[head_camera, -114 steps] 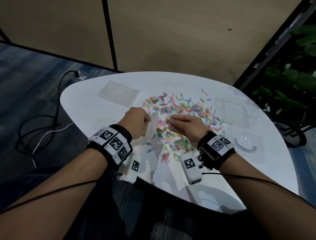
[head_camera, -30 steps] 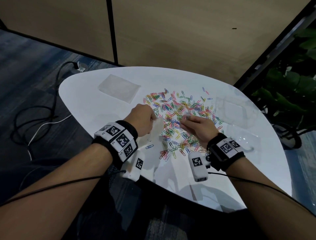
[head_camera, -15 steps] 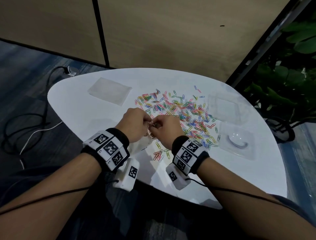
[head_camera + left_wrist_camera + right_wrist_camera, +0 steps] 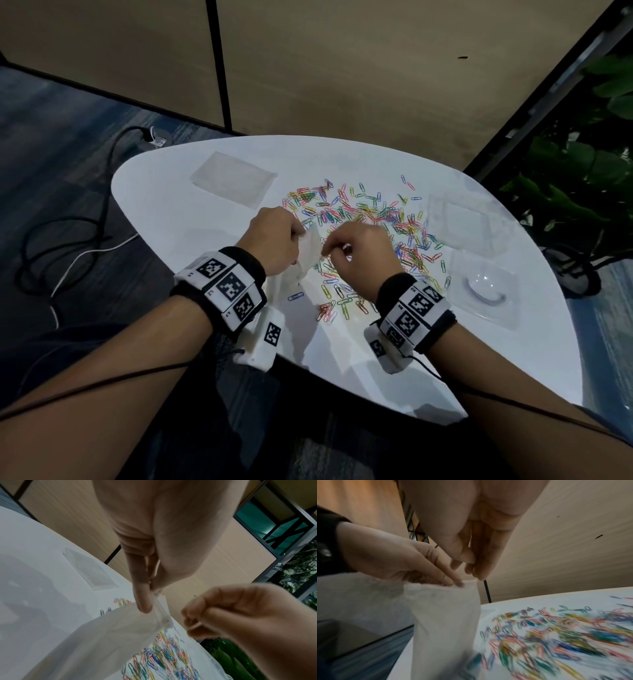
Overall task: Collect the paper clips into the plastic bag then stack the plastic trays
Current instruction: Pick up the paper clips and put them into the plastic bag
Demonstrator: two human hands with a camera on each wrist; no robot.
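Paper clips [image 4: 370, 233] in many colours are lying scattered across the middle of the white table [image 4: 191, 219], too many and too tangled for me to be counting; in my right wrist view they are smearing into coloured streaks. I am pinching the top edge of the plastic bag [image 4: 310, 251] with my left hand [image 4: 274, 240], thumb against curled fingers, and the bag is hanging down from that pinch toward the tabletop at the near left edge of the spread. Its milky film is hiding whatever is inside, so I cannot tell whether any clips are lying in it. My right hand [image 4: 359, 260] is hovering just beside the bag's mouth with its fingers curled in toward the thumb; I am unable to make out whether a clip is sitting between the fingertips, since my own knuckles are covering them from above and the wrist views are blurring there.

I am counting two clear plastic trays on the right side of the table: a far tray [image 4: 459, 222] touching the edge of the clips and a near tray [image 4: 486, 291] with a round dimple, both faint against the white top. One flat translucent sheet [image 4: 233, 178] is lying at the far left, well apart from the clips; what it is I cannot tell.
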